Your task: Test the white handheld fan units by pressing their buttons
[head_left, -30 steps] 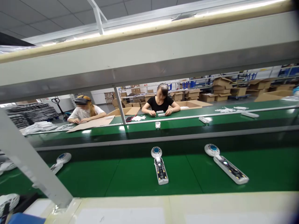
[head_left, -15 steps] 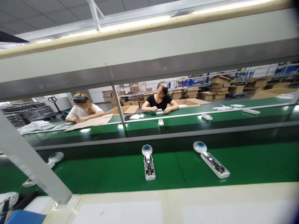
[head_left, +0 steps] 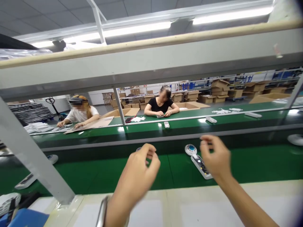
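My left hand (head_left: 138, 170), with a watch on its wrist, is raised over the green belt (head_left: 255, 164). Its fingers curl loosely with a gap to the thumb, and nothing shows between them. Behind it, mostly hidden, lies a white device of which only part of the round head (head_left: 138, 149) shows. My right hand (head_left: 216, 157) hovers beside a second white device (head_left: 197, 161), covering part of its handle; thumb and fingers are apart and hold nothing visible. This device has a blue-centred round head and an opened handle exposing a circuit board.
A slanted white post (head_left: 40, 157) stands at left, near a blue bin (head_left: 30, 218). A cream ledge (head_left: 169, 201) runs along the front. More white devices lie at both belt ends. Two people (head_left: 162, 105) sit across the line, beyond a rail. A shelf beam (head_left: 142, 60) crosses above.
Both my hands have come into view over the belt. The devices have shifted left, and another round head now shows at far right. The view has tilted up slightly.
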A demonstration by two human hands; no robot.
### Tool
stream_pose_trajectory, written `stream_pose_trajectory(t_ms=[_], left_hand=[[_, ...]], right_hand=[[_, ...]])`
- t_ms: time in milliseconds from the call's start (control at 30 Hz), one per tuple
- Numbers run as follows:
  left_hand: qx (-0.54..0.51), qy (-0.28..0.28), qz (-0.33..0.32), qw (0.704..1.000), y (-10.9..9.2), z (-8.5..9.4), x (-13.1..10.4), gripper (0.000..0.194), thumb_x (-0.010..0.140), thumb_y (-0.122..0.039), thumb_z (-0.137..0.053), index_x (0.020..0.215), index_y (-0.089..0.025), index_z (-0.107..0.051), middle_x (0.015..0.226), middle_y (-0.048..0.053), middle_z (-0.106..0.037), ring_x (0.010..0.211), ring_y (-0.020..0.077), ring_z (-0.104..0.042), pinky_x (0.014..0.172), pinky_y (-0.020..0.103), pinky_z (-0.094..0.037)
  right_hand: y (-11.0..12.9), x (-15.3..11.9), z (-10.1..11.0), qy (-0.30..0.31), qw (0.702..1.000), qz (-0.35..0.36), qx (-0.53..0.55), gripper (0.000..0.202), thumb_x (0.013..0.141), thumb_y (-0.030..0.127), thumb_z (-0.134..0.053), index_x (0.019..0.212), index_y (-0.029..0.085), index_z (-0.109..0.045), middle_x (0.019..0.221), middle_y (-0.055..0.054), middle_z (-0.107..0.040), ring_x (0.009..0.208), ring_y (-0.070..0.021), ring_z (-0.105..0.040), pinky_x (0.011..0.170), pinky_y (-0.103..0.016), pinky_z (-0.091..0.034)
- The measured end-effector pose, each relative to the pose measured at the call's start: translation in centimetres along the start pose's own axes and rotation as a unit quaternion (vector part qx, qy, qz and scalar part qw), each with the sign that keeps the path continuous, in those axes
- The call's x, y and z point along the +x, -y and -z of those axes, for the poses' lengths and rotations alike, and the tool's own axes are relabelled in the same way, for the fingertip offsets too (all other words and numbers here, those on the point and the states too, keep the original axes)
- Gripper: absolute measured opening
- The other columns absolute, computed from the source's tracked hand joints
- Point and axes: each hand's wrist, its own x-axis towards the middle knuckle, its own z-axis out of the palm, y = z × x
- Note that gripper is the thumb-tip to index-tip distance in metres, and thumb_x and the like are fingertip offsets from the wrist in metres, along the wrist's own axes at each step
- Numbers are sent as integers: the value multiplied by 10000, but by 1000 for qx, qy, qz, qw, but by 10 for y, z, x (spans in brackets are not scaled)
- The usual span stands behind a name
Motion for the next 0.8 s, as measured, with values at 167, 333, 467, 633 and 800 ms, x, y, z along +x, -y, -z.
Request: stream_pose_trajectory(t_ms=[167, 333, 467, 633, 800], left_hand=[[77, 79, 198, 974, 89, -30, 73, 173, 683, -267, -575, 730, -116, -506, 919, 190, -587, 910, 335, -562, 744, 395, -435], [-32, 104, 267, 957, 153, -43, 73, 317, 583, -275, -704, 727, -140, -455, 705, 65, -592, 741, 247, -594, 571, 272, -445], [-164, 123, 258, 944, 154, -53, 69, 295, 563, -219, -718, 657, -150, -447, 587, 11, -534, 689, 220, -590, 565, 262, -445], [-375, 157, 236, 883, 128, -85, 59, 369, 624, -241, -675, 877, -178, -415, 722, 11, -571, 682, 189, -624, 636, 326, -507], [-511, 168, 208, 817, 102, -133, 39, 357, 655, -245, -613, 929, -195, -389, 912, 56, -586, 696, 172, -627, 667, 362, -520]], right_hand=[[-67, -7, -13, 108, 967, -141, -185, 412, 826, 247, -370, 1106, -26, -500, 1081, -287, -538, 1043, -419, -483, 859, -519, -341], [-97, -6, -26, 207, 951, -196, -118, 480, 728, 469, -528, 1022, 90, -560, 824, -176, -645, 836, -390, -597, 733, -489, -418], [-82, -8, -47, 280, 931, -236, 4, 346, 649, 419, -638, 881, 169, -578, 755, -91, -658, 734, -308, -634, 637, -406, -484], [-60, -34, -73, 321, 872, -297, 219, 226, 739, 382, -568, 794, 165, -532, 790, -87, -667, 759, -231, -666, 680, -345, -547], [-43, -55, -77, 313, 822, -304, 365, 348, 709, 289, -643, 1010, 222, -482, 969, -44, -656, 818, -211, -671, 775, -367, -541]])
